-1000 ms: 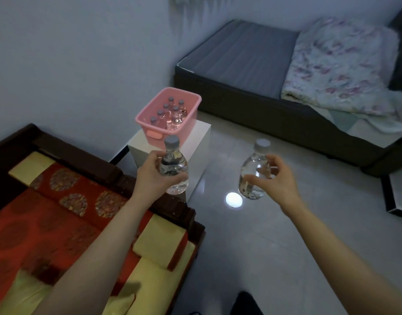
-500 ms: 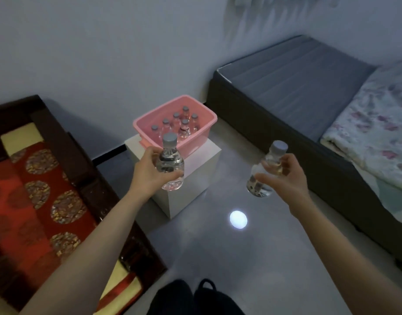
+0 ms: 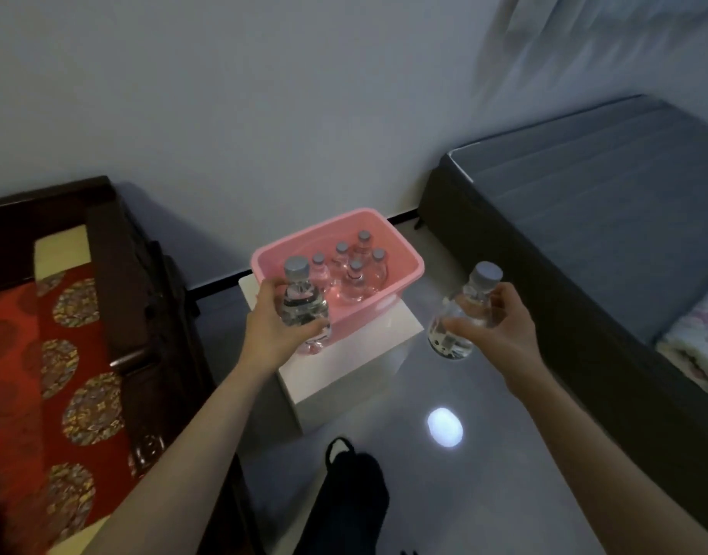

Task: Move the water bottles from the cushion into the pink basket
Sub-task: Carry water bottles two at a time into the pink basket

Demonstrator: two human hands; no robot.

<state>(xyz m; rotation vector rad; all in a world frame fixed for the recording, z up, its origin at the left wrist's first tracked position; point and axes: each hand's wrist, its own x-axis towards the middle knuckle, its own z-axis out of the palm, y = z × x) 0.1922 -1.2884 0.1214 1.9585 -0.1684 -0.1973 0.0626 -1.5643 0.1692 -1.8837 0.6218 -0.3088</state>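
Observation:
The pink basket (image 3: pixel 400 250) stands on a white cube stand (image 3: pixel 368 342) against the wall, with several clear grey-capped water bottles (image 3: pixel 354 280) upright inside. My left hand (image 3: pixel 274 326) grips a clear water bottle (image 3: pixel 300 298) upright, held just in front of the basket's near left corner. My right hand (image 3: pixel 500 324) holds a second water bottle (image 3: pixel 470 304), tilted slightly, out to the right of the basket over the floor. The red patterned cushion (image 3: pixel 56 354) lies at the left.
A dark wooden sofa frame (image 3: pixel 144 306) borders the cushion on the left. A grey bed (image 3: pixel 608 218) with a floral blanket (image 3: pixel 700 342) fills the right. My dark shoes (image 3: pixel 352 486) stand on the glossy grey floor, which shows a bright light reflection (image 3: pixel 444 427).
I have come closer to the basket; it now sits centred between my hands. Both hands still hold their bottles, the left one now reaching the basket's front edge.

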